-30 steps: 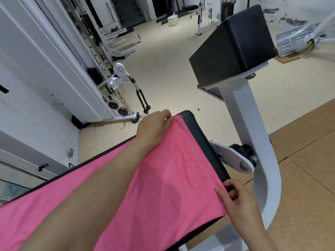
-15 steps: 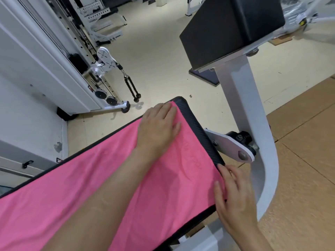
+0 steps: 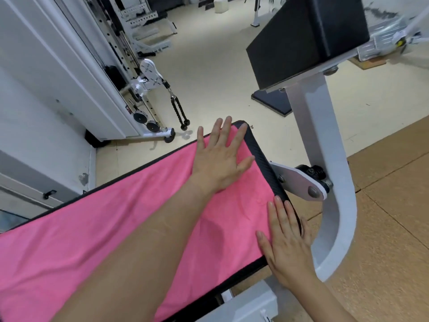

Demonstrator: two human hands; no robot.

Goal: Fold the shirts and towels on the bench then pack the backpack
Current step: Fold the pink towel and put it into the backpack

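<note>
A pink towel (image 3: 99, 233) lies spread flat along the black padded bench (image 3: 260, 156), reaching its far end. My left hand (image 3: 220, 159) rests flat on the towel's far corner, fingers spread. My right hand (image 3: 285, 242) lies flat on the towel's near corner at the bench's edge, fingers straight. Neither hand grips anything. My left forearm covers part of the towel. No shirts or backpack are in view.
A white curved frame (image 3: 334, 205) with a black pad (image 3: 308, 36) on top rises just right of the bench end. A cable machine (image 3: 148, 80) with a hanging rope handle (image 3: 178, 112) stands to the left by the white wall. Cream floor lies beyond, brown matting at the right.
Both hands let go of the towel's end corners and now lie flat on it with fingers spread. The towel's end has settled flat on the bench.
</note>
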